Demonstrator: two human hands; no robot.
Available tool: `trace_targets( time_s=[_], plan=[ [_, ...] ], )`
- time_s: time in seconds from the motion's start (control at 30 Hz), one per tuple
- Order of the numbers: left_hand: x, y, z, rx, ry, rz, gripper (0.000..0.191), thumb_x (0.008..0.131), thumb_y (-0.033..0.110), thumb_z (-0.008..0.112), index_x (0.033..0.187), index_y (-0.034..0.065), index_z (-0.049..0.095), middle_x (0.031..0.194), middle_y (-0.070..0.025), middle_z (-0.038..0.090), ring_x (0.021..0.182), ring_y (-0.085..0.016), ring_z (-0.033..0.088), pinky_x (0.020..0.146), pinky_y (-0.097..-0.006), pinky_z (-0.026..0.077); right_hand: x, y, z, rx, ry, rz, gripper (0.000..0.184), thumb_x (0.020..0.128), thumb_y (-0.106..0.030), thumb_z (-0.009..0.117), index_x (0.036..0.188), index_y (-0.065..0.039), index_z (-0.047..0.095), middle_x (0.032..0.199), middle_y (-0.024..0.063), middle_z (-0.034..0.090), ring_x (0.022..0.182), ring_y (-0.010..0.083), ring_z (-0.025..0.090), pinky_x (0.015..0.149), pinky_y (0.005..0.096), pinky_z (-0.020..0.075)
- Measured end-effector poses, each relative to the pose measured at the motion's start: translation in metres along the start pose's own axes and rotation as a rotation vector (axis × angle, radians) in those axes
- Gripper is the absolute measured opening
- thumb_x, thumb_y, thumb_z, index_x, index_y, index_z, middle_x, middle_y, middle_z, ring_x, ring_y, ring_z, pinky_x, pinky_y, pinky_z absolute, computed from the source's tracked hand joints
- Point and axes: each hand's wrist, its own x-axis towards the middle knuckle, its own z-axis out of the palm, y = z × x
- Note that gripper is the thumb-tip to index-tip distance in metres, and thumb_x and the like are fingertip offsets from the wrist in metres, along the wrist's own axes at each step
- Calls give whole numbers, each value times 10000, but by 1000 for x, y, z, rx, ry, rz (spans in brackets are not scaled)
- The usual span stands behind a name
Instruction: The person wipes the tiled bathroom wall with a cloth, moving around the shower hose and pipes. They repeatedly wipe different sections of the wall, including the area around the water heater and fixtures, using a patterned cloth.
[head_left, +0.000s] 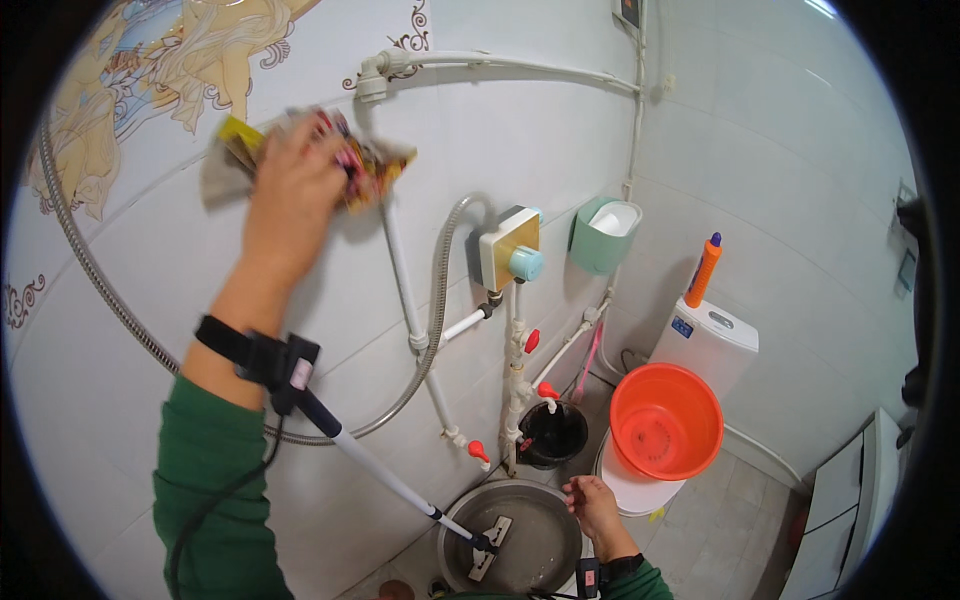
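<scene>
My left hand (296, 180) is raised against the tiled wall, its fingers closed over a crumpled multicoloured cloth (367, 169), slightly blurred. White water pipes (401, 262) run down the wall beside it. Lower right, my right hand (592, 506) holds nothing, its fingers loosely curled, over the rim of a large grey metal basin (454, 574). In that basin rests the flat white head of a long-handled mop (491, 547); its white pole (382, 476) slants up behind my left wrist.
A red plastic basin (667, 420) sits on the toilet lid (634, 484). An orange bottle (705, 270) stands on the cistern (720, 330). A black bucket (555, 435) is under red-handled taps. A flexible metal hose (97, 277) loops along the wall from the shower valve box (510, 247).
</scene>
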Motion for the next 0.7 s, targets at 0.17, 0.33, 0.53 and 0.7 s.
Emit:
trace_targets(
  time_s=[0.17,0.33,0.53,0.7],
  plan=[
    [-68,76,24,-111,-273,-44,99,750,123,590,814,76,649,1230,-30,560,1302,-263,412,940,-470,440,0,-2,-1,23,-4,-5,155,969,-210,525,980,-58,552,887,70,634,660,140,584,564,277,474],
    [-109,112,35,-286,-271,-29,107,760,138,594,816,74,660,1155,-60,560,1182,-273,477,857,-410,462,-5,-9,5,20,-32,-20,159,974,-211,521,982,-56,556,882,70,629,657,140,582,563,278,472],
    [-133,169,-8,-568,-500,-117,75,732,122,612,772,72,651,1008,-76,620,923,-286,562,748,-400,487,-9,-7,25,-14,-125,-19,164,977,-208,515,968,-51,563,882,71,625,653,140,576,561,276,466],
    [-201,140,-116,-527,-138,-432,90,729,76,622,817,57,620,928,-91,607,834,-279,553,735,-399,465,-3,-1,40,-95,-150,22,162,974,-205,517,979,-49,561,894,74,628,654,139,576,560,276,465]
  ],
)
